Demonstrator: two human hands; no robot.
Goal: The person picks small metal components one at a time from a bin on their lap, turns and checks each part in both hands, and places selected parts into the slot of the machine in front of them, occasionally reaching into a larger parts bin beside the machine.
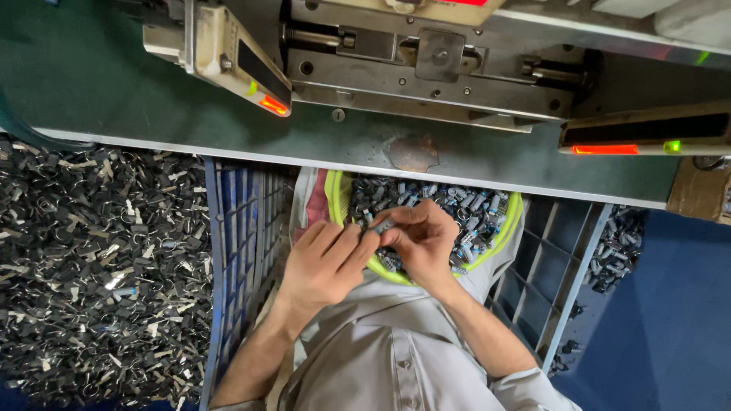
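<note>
- Fingers first: your left hand (324, 262) and right hand (421, 240) meet over the yellow-rimmed bowl (333, 199) in your lap, fingertips close together and pinched shut on one small grey part (383, 225).
- That part lies right between the two sets of fingertips, touching both; its long axis runs slantwise, the upper end toward your right fingers, the lower end toward your left thumb.
- Neither hand is clearly nearer: both reach the part, the left from below and to the side, the right curling over from above.
- Your right fingers are bent tight, knuckles up; your left fingers are stretched out flatter, thumb pressed in against the part. How much of the grip each hand carries, you cannot tell from here.
- Just beyond your fingertips, away from your body, sits the heap of small grey and blue parts (464, 209) filling the bowl, some touching the underside of your right hand.
- Farther beyond lies the green machine table (190, 114) with its metal fixture (426, 68).
- Well off from your left hand spreads a pile of black and silver scrap pieces (99, 266); a blue crate (236, 228) stands between it and you.
</note>
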